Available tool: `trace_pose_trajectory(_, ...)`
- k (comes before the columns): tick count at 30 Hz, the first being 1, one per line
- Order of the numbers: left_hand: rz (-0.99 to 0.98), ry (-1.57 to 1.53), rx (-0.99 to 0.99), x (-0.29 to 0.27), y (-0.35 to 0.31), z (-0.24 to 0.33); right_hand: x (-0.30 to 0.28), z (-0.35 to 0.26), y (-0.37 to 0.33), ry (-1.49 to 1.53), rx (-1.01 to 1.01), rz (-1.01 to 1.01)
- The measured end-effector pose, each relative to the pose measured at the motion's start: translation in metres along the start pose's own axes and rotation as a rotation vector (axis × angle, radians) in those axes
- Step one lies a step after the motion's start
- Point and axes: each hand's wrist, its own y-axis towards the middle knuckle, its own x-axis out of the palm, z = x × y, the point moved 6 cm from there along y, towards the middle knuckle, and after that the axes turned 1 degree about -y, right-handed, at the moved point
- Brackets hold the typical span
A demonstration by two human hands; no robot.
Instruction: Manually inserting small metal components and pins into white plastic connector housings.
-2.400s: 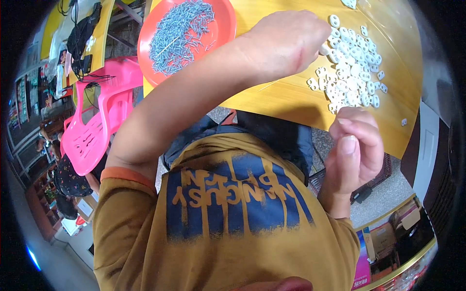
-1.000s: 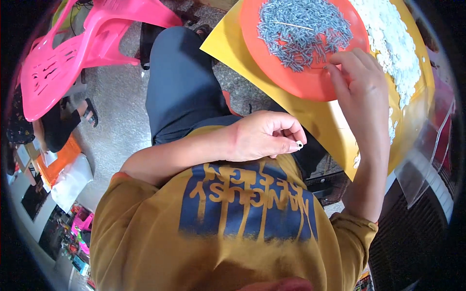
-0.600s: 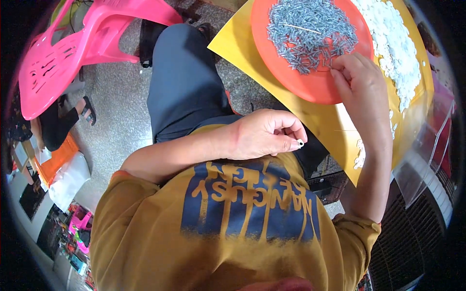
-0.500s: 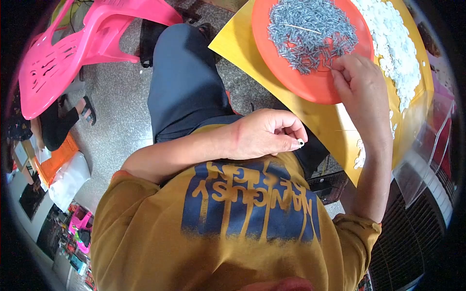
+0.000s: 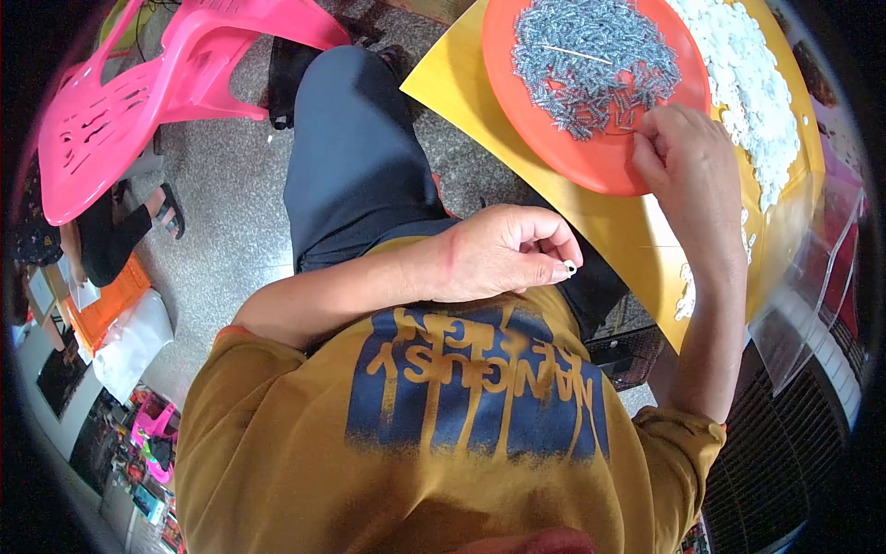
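Observation:
My left hand [image 5: 517,251] is in front of my chest, thumb and forefinger pinching a small white plastic piece [image 5: 569,268] with a dark hole in its end. Over the near right rim of an orange-red plate [image 5: 572,164], my right hand [image 5: 685,152] has its fingertips pressed together beside the heap. That heap is many small grey metal springs [image 5: 591,55], with a thin pale stick [image 5: 577,54] lying across them. Whether a spring is between my right fingertips is hidden by the fingers.
The plate rests on a yellow tabletop [image 5: 600,222]. Right of it spreads a heap of small white plastic pieces [image 5: 752,92]. A pink plastic chair [image 5: 111,115] stands at the far left, near another person's foot [image 5: 166,214]. A clear plastic bag [image 5: 803,295] hangs at the table's right side.
Both hands stay almost where they were. My right fingertips have drawn closer together at the edge of the springs.

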Motion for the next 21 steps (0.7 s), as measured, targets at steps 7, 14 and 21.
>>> trace_pose_trajectory(7,0.020,-0.019,0.020,0.002,-0.008,0.012,-0.014,0.002,-0.006,0.233,0.148,0.154)
trace_pose_trajectory(14,0.122,-0.188,0.180,0.006,-0.020,0.046,-0.009,0.007,-0.030,1.043,0.312,0.232)
trace_pose_trajectory(21,0.243,-0.142,0.453,0.010,-0.024,0.081,-0.007,-0.021,-0.053,1.661,0.158,0.311)
